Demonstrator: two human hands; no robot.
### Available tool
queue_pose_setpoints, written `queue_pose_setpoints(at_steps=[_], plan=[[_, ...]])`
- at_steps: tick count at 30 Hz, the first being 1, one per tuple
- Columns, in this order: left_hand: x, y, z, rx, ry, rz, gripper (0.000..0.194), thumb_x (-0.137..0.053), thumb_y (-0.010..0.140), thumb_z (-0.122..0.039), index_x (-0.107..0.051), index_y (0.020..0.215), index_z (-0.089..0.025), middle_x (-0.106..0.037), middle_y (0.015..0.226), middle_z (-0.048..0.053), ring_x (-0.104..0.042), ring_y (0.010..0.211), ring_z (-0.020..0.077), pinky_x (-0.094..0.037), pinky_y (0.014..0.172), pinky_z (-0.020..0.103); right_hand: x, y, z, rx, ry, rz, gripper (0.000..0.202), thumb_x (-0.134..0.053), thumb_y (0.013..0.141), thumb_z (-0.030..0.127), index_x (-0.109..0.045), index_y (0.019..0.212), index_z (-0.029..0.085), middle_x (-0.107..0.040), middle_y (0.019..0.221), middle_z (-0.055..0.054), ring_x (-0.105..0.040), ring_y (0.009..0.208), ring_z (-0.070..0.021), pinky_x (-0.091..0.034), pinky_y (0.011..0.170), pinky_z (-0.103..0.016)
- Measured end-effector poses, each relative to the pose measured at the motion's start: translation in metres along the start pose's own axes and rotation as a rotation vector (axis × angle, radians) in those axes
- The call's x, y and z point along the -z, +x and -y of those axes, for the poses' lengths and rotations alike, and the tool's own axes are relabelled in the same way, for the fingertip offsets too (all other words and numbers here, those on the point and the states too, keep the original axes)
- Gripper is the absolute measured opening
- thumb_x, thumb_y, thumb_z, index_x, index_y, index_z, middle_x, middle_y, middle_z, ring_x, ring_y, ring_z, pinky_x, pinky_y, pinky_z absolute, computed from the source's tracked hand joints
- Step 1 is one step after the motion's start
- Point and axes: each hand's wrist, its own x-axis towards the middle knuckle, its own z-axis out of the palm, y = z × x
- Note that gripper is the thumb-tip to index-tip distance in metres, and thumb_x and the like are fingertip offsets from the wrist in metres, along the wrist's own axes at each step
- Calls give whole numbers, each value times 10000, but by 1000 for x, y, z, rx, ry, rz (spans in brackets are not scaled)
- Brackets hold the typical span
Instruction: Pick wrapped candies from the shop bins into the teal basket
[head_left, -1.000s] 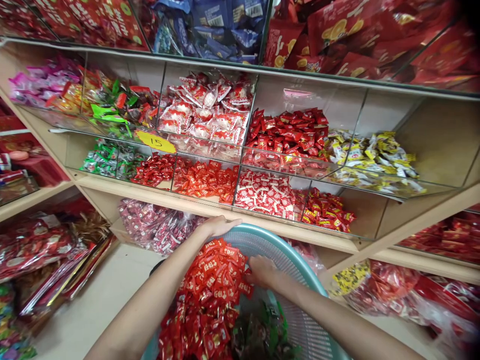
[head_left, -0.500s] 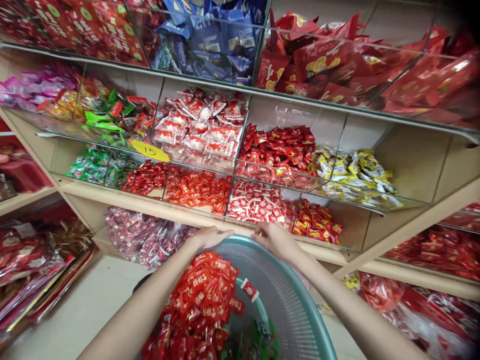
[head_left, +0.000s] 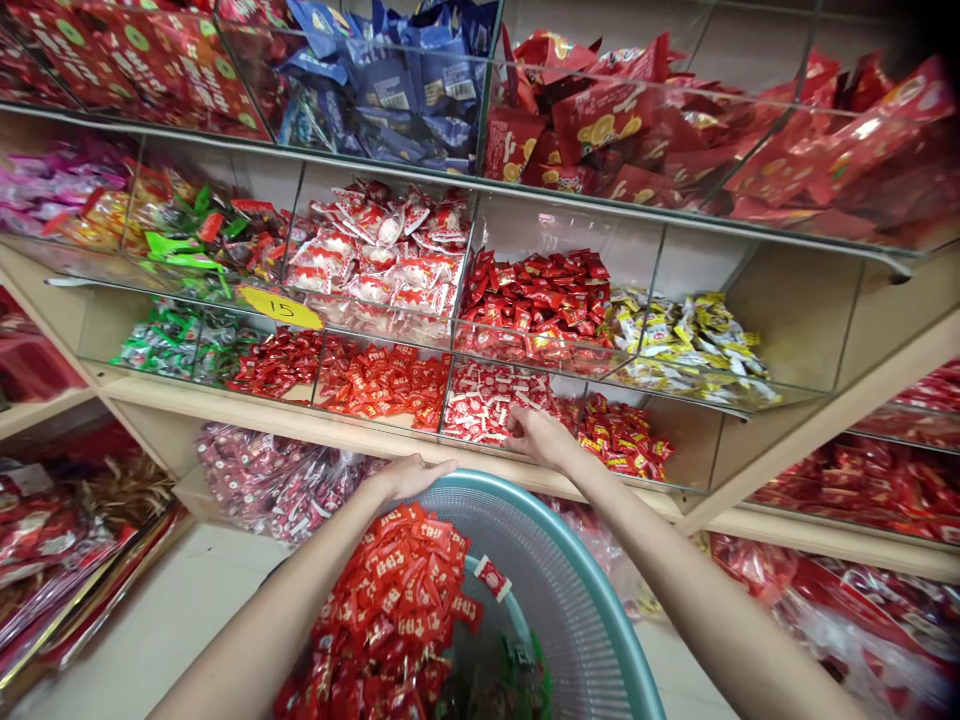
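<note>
A teal plastic basket [head_left: 615, 610] stands in front of the shelf, with a heap of red wrapped candies [head_left: 405, 590] on its left side. One red-and-white candy [head_left: 493, 579] lies apart against the inner wall, and some green-wrapped candies [head_left: 529, 670] show at the bottom. My left hand [head_left: 409, 476] is closed over the basket's far rim. Beyond the rim, my right hand [head_left: 541, 438] is at the front of a bin of red-and-white candies [head_left: 487, 400]. Its fingers are curled together, and whatever they may hold is hidden.
Glass-fronted bins of candy rise in tiers, among them yellow-and-white candies [head_left: 690, 340] and blue packets [head_left: 405, 90]. A yellow tag [head_left: 280, 307] marked 15 hangs on one front. Below the wooden ledge [head_left: 247, 408] sit bulk bags of candy [head_left: 277, 480].
My right hand has left the basket rim and moved up and forward to the red-and-white candy bin. My left hand stays on the rim. The view has shifted slightly right.
</note>
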Motion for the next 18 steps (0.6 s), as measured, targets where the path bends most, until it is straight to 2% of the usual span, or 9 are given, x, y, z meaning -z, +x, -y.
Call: queue_pose_setpoints(at_steps=[4, 7, 11, 14, 16, 18], plan=[[0, -2, -4, 18, 1, -13, 722, -311, 633, -773, -664, 753, -155, -678, 752, 100, -609, 779, 279, -405, 667, 288, 1, -8, 3, 43, -142, -49, 169, -438, 841, 300, -557, 867, 183, -607, 852, -59, -561, 756, -145, -318, 580, -212], [0, -3, -5, 8, 11, -9, 731, -300, 640, -775, -662, 745, -149, -675, 743, 99, -610, 745, 274, -404, 652, 290, 5, -15, 4, 44, -194, -134, 225, -343, 890, 287, -543, 875, 184, -613, 871, -72, -572, 770, -156, -326, 596, -222], [0, -1, -4, 7, 9, -4, 738, -296, 641, -777, -666, 737, -145, -673, 716, 99, -607, 745, 270, -404, 651, 285, 17, -30, 4, 15, -125, -294, 258, -302, 903, 294, -536, 922, 185, -604, 917, -73, -573, 787, -162, -344, 628, -226], [-1, -1, -4, 12, -2, 2, 724, -311, 641, -768, -670, 737, -146, -672, 701, 97, -606, 746, 270, -406, 644, 280, 27, -49, 8, 41, -17, -367, 275, -297, 904, 305, -539, 950, 183, -596, 913, -76, -562, 792, -163, -357, 671, -236], [-1, -2, -5, 2, -20, 6, 704, -324, 645, -756, -674, 758, -156, -676, 716, 88, -605, 753, 266, -404, 651, 277, 28, -63, 12, 118, 84, -344, 272, -301, 906, 305, -541, 944, 182, -594, 894, -68, -554, 770, -151, -361, 680, -233], [-1, -2, -5, -6, -36, 9, 694, -331, 645, -752, -677, 784, -167, -682, 743, 78, -601, 763, 262, -401, 659, 276, 23, -74, 17, 230, 176, -211, 261, -311, 905, 286, -549, 896, 180, -598, 840, -50, -546, 729, -131, -365, 667, -220]])
